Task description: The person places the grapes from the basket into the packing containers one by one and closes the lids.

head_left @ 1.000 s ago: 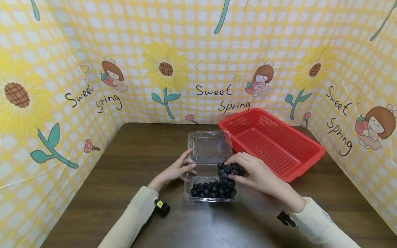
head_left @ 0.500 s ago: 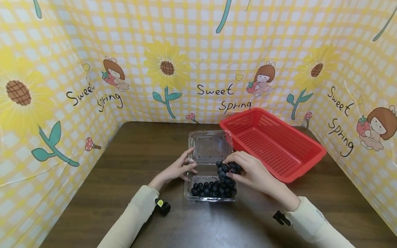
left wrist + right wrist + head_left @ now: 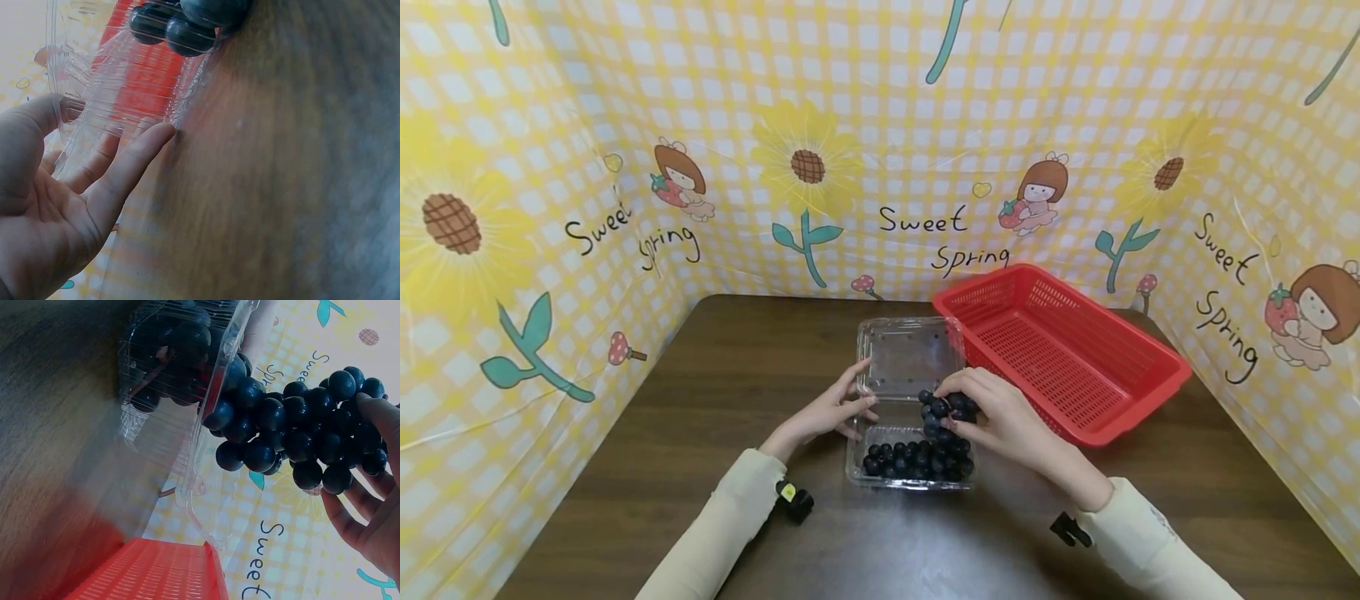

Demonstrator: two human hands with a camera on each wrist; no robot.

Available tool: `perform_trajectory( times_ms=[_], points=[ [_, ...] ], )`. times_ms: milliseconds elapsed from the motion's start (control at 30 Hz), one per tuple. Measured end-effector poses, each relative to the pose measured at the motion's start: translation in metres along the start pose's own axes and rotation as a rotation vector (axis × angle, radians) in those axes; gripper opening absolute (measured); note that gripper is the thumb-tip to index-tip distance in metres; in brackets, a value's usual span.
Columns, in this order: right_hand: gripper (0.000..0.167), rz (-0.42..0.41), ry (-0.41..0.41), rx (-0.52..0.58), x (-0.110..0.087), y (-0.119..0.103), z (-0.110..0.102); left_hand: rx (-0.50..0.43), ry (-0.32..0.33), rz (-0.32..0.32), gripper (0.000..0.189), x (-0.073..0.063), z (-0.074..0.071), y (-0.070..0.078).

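Observation:
A clear plastic fruit box (image 3: pixel 856 467) stands on the table with its lid (image 3: pixel 910 350) folded back. Dark grapes (image 3: pixel 898 458) fill its near half. My left hand (image 3: pixel 831 408) holds the box's left side, thumb over the rim and spread fingers along the outer wall (image 3: pixel 112 100). In my right hand (image 3: pixel 1000 412), thumb and fingers pinch the upper part of a bunch of black grapes (image 3: pixel 300 425). The bunch hangs down over the box's right side, its lower grapes at the rim. Whether it touches the grapes in the box cannot be told.
Behind the box, to the right, a red perforated plastic basket (image 3: pixel 1052 367) stands at an angle; its near-left side is close to the lid. Dark wooden table (image 3: pixel 715 375) surrounds the things. A yellow checked cloth (image 3: pixel 895 125) hangs behind and on both sides.
My right hand has shifted slightly left with the bunch, which hangs a little further over the box. The left hand and the box stay in place.

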State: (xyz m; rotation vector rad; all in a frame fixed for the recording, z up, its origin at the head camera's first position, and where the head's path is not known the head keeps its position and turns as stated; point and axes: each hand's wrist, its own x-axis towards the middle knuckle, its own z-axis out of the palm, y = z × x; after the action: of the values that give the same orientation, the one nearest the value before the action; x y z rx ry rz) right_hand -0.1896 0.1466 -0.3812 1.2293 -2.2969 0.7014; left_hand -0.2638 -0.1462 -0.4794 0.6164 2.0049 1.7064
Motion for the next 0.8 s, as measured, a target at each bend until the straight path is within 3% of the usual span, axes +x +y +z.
perform_trajectory(
  times_ms=[333,600,800],
  points=[
    [0.033,0.024,0.004,0.014,0.002,0.002,0.004,-0.005,-0.008,0.000,0.071,0.002,0.000,-0.002],
    [0.033,0.020,0.032,0.025,0.001,0.002,0.006,-0.018,-0.026,0.000,0.071,-0.008,0.006,0.020],
    [0.032,0.030,0.033,0.028,0.002,0.004,0.009,-0.011,-0.027,-0.004,0.071,-0.010,0.006,0.023]
  ],
)
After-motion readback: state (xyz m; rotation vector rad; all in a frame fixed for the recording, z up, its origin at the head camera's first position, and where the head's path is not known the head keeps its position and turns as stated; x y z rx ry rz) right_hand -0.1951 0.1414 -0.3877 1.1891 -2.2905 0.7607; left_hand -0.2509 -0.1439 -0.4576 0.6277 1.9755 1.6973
